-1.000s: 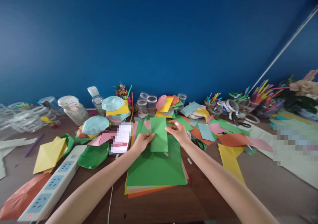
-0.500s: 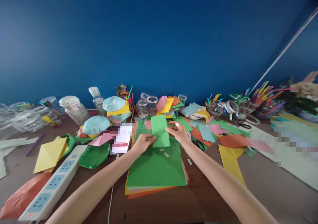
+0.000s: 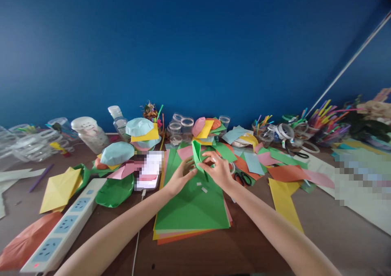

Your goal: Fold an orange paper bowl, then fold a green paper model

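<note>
Gently: my right hand (image 3: 218,171) pinches the folded green paper (image 3: 198,155).
It feels light and soft, best held at the crease; my open left hand (image 3: 181,176) sits just beside it, above the stacked coloured paper (image 3: 191,213).

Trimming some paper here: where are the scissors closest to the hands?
In the head view, the black-handled scissors lie right of centre, just to the right of the person's right hand, beside the green paper stack.

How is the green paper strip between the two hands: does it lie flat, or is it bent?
It is bent. The green paper strip curves up off the green paper sheet, its end rising between the left hand and the right hand.
</note>
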Available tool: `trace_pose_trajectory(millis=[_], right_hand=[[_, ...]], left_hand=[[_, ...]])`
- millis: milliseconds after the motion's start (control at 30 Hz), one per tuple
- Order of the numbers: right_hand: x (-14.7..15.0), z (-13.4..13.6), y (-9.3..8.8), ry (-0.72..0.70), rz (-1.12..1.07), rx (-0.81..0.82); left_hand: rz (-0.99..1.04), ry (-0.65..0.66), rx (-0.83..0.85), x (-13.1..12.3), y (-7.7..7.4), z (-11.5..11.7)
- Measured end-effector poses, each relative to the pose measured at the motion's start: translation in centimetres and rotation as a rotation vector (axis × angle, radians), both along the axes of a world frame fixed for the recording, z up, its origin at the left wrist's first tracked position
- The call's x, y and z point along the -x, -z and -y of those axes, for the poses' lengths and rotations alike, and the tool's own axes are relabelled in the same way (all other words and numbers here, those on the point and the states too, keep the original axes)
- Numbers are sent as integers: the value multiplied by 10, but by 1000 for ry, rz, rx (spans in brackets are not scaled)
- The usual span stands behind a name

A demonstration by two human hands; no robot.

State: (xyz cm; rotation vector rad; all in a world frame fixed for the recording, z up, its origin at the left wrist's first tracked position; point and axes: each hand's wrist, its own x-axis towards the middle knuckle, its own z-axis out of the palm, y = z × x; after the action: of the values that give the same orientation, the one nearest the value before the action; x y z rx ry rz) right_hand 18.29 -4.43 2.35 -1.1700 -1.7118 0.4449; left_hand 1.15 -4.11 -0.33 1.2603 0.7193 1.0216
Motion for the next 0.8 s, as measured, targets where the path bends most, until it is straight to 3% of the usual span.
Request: trace_pose_trajectory(millis=[200,400,533,800], right_hand=[[1,3,-3,-157,-116,82],[2,1,1,-243,-243,177],[4,1,0,-248,-257,185],[-8,-14,5,-212,-319,229]], left_hand=[[13,120,1,0,-13,8],[-10,86,79,2,-11,14],[-22,6,129,3,-6,13],[-99,-303,264,13,14,-13]])
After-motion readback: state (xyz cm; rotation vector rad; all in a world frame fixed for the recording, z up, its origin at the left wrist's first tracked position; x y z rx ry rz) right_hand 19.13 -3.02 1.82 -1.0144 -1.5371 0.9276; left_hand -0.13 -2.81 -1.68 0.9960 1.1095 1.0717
